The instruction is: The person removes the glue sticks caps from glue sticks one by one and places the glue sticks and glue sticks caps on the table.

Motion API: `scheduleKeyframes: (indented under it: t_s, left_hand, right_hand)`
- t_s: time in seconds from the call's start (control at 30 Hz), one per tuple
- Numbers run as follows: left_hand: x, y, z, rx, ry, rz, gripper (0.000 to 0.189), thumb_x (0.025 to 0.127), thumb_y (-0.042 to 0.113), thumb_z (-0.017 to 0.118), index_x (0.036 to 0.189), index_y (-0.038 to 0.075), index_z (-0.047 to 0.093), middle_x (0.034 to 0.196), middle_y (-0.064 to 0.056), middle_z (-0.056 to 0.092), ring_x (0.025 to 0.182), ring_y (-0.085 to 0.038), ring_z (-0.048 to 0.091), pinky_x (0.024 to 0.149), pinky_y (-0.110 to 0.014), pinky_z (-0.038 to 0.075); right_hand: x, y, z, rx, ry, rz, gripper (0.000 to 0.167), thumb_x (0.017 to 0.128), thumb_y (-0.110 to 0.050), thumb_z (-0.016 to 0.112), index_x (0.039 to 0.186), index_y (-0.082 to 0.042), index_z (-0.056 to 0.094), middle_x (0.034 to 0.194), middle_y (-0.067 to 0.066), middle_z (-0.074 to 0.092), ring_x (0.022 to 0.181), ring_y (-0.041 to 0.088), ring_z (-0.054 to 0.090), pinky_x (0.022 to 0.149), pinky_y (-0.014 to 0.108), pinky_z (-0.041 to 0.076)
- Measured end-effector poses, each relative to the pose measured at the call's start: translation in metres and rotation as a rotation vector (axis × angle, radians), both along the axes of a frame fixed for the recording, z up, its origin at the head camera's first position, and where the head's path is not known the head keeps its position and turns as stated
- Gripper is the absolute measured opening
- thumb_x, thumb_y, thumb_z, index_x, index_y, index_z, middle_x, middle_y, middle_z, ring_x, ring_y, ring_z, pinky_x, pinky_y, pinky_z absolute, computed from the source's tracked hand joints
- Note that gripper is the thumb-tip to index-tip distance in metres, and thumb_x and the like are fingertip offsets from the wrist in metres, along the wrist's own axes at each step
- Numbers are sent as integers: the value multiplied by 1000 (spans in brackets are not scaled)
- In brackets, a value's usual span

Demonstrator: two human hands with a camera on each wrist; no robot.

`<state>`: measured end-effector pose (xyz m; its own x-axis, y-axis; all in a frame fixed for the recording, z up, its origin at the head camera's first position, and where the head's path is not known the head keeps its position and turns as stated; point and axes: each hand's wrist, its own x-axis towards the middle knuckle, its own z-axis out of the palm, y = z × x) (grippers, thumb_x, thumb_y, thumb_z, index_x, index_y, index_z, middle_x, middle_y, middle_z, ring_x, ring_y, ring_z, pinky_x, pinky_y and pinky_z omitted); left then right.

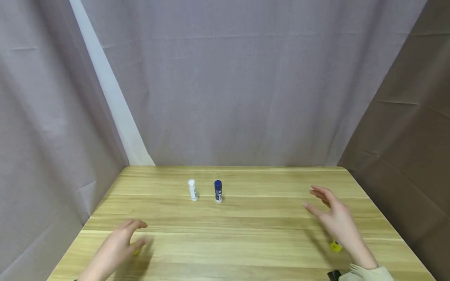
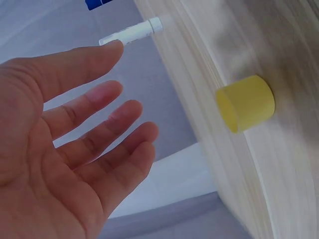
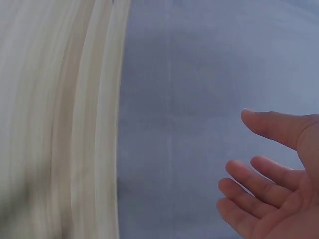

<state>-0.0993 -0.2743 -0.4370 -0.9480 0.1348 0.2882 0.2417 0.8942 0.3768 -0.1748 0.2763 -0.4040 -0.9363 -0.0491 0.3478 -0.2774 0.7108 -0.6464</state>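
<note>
My left hand hovers over the table's near left side, fingers loosely bent and nothing held. Close by it, a short hollow yellow cylinder stands on the wood; the hand mostly hides it in the head view. On the right, my right hand is held above the tabletop, thumb apart from the fingers, its palm bare in the right wrist view. Partly behind that wrist lies a small yellow object with a dark mark. Farther back, a white glue stick and a dark blue glue stick stand upright, side by side.
The wooden table has rounded far corners. Grey curtains hang behind it and along the left, with a pale gap at the back left. A darker brown curtain lines the right. A black item sits by the right sleeve.
</note>
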Motion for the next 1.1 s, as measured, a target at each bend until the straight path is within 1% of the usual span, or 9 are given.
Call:
scheduleKeyframes:
  t_s: [0.17,0.27,0.37,0.5,0.6,0.73,0.87,0.97,1.1]
  left_hand:
    - [0,7,-1,4,8,-3,34,80,11,85,110,9,69,112,-5,67,104,-32,67,85,-50,55]
    - [-1,12,-1,8,7,-10,33,80,12,85,109,11,69,111,-4,67,103,-30,68,85,-49,55]
    - [-2,17,1,9,-9,-11,33,81,13,85,109,11,69,112,-3,67,103,-29,67,86,-47,55]
    - [-1,22,2,14,-38,-7,32,82,13,84,110,12,69,113,-4,67,104,-29,67,87,-47,55]
    - [-1,26,0,11,-30,-20,33,81,13,84,109,13,69,110,-1,67,103,-26,68,86,-46,56]
    - [-2,30,-3,-10,15,-63,33,79,13,85,108,13,69,106,3,67,100,-22,68,85,-43,56]
    - [-3,32,-3,-19,41,-84,34,78,13,86,108,13,69,106,5,66,100,-21,68,85,-43,56]
    - [-3,34,-1,-11,32,-99,34,79,13,85,109,13,69,107,6,66,101,-21,67,85,-43,56]
    - [-3,36,-1,-8,20,-114,34,80,13,85,110,14,69,107,6,66,101,-21,67,86,-43,56]
  right_hand:
    - [-27,-26,-8,-47,-20,92,63,94,-27,74,143,1,47,134,24,60,126,41,54,105,54,41]
    - [-43,-43,-14,-82,-63,147,61,94,-24,75,142,2,48,133,25,60,124,42,55,106,53,43]
    - [-60,-62,-24,-127,-149,218,62,94,-25,75,143,1,47,134,25,60,124,43,56,104,53,45]
    - [-83,-90,-42,-165,-281,295,65,93,-26,75,146,-3,46,137,21,58,126,40,54,103,53,46]
    - [-96,-111,-55,-180,-339,350,68,91,-27,76,147,-1,46,137,21,58,126,38,55,104,53,45]
    - [-109,-136,-67,-192,-393,414,71,90,-25,78,147,2,45,137,23,58,125,37,56,106,54,43]
    - [-121,-160,-75,-211,-439,450,75,89,-25,79,149,0,42,139,23,55,127,38,54,107,55,42]
    - [-127,-174,-81,-227,-450,444,78,86,-23,82,149,0,43,138,23,56,126,39,54,106,55,43]
    - [-131,-188,-87,-250,-445,412,78,82,-21,85,146,0,47,134,21,59,123,36,56,104,51,45]
